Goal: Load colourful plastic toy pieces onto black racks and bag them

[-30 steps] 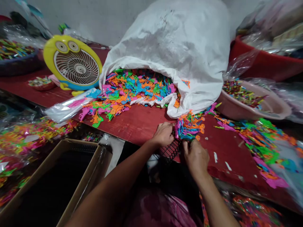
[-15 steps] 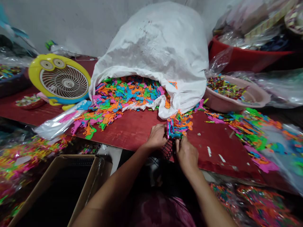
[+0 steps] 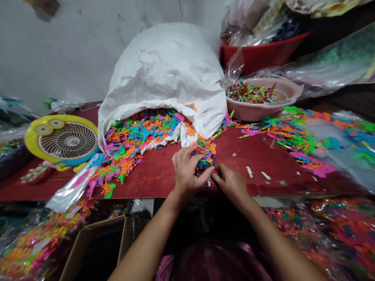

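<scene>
A small stacked bundle of bright plastic pieces point(image 3: 206, 150), orange, blue, green and pink, stands on the red tabletop in front of the white sack. My left hand point(image 3: 186, 171) is at its left side, fingers stretched and apart from the thumb, which reaches across the bundle's near side. On the other side my right hand point(image 3: 233, 182) has its thumb and index finger closed together beside the left thumb tip. Whatever those fingertips hold is too small to make out. The bundle's lower part is hidden by my hands.
A white sack point(image 3: 164, 66) spills plastic pieces point(image 3: 123, 152) onto the red table point(image 3: 164, 171). A yellow fan point(image 3: 70, 140) stands left, a pink basin point(image 3: 263, 111) right. More pieces point(image 3: 304, 132) lie farther right. Below left sits a cardboard box point(image 3: 96, 224).
My left hand has spread its fingers and risen along the bundle's side. The right fingertips have come up close to the left thumb. The black grid below the bundle has gone from sight; the view has shifted.
</scene>
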